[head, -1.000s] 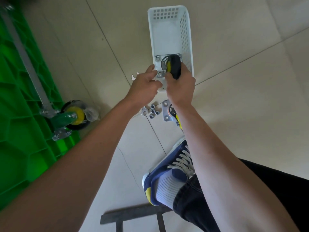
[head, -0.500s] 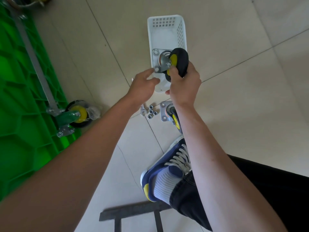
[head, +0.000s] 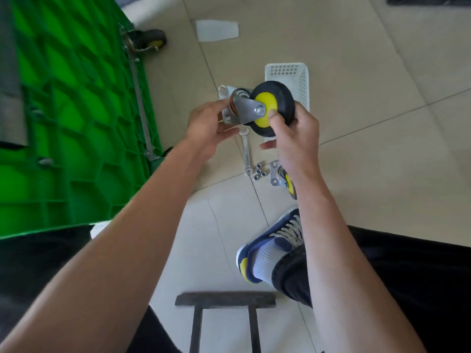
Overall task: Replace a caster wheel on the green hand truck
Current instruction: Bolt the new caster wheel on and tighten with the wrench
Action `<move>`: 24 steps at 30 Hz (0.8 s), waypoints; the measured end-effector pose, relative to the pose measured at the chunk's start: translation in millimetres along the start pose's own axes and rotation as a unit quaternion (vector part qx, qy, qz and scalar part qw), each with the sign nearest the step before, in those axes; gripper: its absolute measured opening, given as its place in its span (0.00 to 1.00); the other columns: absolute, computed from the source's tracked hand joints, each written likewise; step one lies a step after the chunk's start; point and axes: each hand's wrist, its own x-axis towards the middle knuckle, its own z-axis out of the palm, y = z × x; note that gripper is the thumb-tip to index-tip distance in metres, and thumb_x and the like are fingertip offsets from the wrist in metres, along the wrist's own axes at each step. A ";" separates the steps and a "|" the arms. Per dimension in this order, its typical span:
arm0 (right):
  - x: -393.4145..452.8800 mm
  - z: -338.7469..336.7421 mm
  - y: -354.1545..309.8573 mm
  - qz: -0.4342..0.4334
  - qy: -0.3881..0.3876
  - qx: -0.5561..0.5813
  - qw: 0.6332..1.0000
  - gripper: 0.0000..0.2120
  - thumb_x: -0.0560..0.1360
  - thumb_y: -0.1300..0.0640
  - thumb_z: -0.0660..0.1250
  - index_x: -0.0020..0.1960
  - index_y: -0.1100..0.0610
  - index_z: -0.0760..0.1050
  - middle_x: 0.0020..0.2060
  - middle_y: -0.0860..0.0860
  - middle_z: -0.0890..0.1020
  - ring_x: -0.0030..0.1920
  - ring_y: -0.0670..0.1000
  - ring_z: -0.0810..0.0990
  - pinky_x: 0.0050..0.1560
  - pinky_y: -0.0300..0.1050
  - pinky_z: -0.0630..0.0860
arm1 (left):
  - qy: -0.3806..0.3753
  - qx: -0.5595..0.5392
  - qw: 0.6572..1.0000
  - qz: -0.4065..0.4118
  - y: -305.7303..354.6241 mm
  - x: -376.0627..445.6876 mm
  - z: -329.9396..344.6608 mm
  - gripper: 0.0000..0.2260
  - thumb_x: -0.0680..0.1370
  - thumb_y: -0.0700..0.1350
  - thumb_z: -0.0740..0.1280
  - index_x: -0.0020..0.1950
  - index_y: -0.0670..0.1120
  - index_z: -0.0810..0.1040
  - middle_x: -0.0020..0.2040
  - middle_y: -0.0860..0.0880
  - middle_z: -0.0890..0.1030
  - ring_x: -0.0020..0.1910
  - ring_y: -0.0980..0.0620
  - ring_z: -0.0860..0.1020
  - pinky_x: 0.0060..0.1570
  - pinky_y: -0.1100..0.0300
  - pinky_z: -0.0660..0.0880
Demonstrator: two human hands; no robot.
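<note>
I hold a caster wheel (head: 274,98) with a black tyre, yellow hub and silver bracket in the air above the floor. My right hand (head: 293,133) grips the tyre, its thumb on the yellow hub. My left hand (head: 207,126) holds the bracket and mounting plate on the left side. The green hand truck (head: 71,110) lies on its side at the left, with one caster (head: 147,40) fixed at its far corner. A second loose caster (head: 284,179) lies on the floor, partly hidden by my right wrist.
A wrench (head: 246,151) and several nuts (head: 258,173) lie on the tiled floor below my hands. A white plastic basket (head: 303,80) stands behind the held caster. My blue shoe (head: 270,248) and a dark stool edge (head: 224,299) are near me.
The caster has come up out of the white basket and towards me, turned so its yellow hub faces up. My left hand now holds its bracket. My view shifted towards the hand truck.
</note>
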 end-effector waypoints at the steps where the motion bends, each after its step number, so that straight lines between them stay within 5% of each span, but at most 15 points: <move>1: -5.9 0.4 -10.8 -0.002 -0.020 0.003 1.000 0.06 0.79 0.61 0.68 0.54 0.59 0.81 0.38 0.47 0.81 0.38 0.46 0.82 0.36 0.52 0.85 | -0.008 -0.007 1.000 0.008 4.2 -9.5 -7.0 0.13 0.82 0.47 0.66 0.62 0.41 0.80 0.52 0.43 0.84 0.41 0.49 0.85 0.40 0.56 0.81; 7: -31.4 6.0 -70.1 0.023 -0.162 -0.104 0.981 0.12 0.72 0.56 0.74 0.55 0.54 0.80 0.46 0.52 0.87 0.44 0.52 0.87 0.41 0.51 0.86 | 0.110 -0.049 0.990 0.067 16.2 -76.2 -36.4 0.05 0.81 0.44 0.69 0.50 0.42 0.80 0.49 0.41 0.82 0.45 0.45 0.82 0.40 0.53 0.84; 12: -62.3 11.1 -97.4 0.013 -0.227 -0.158 0.961 0.18 0.70 0.48 0.78 0.56 0.51 0.79 0.50 0.48 0.85 0.47 0.48 0.86 0.44 0.54 0.86 | 0.170 -0.065 0.971 0.156 16.3 -129.1 -51.4 0.18 0.80 0.41 0.69 0.29 0.47 0.79 0.36 0.43 0.78 0.35 0.47 0.77 0.45 0.41 0.82; 18: -91.4 23.5 -136.6 -0.111 -0.221 -0.259 0.934 0.21 0.68 0.38 0.78 0.53 0.50 0.78 0.47 0.46 0.83 0.47 0.47 0.82 0.45 0.45 0.81 | 0.174 -0.046 0.946 0.269 36.6 -170.3 -67.2 0.12 0.77 0.46 0.68 0.42 0.38 0.82 0.40 0.42 0.81 0.40 0.48 0.76 0.52 0.34 0.78; 21: -94.3 33.9 -155.7 -0.125 -0.247 -0.291 0.916 0.21 0.69 0.36 0.77 0.52 0.49 0.78 0.47 0.45 0.82 0.45 0.45 0.80 0.35 0.41 0.74 | 0.184 -0.011 0.928 0.325 52.5 -188.3 -70.7 0.13 0.78 0.47 0.67 0.41 0.39 0.82 0.38 0.43 0.83 0.38 0.51 0.75 0.46 0.48 0.78; 24: -92.0 46.8 -170.1 -0.150 -0.233 -0.320 0.906 0.27 0.67 0.35 0.77 0.56 0.52 0.79 0.50 0.48 0.83 0.49 0.50 0.81 0.47 0.46 0.76 | 0.184 0.009 0.914 0.361 60.8 -200.9 -71.1 0.13 0.80 0.45 0.66 0.39 0.42 0.84 0.37 0.43 0.83 0.36 0.53 0.74 0.42 0.54 0.72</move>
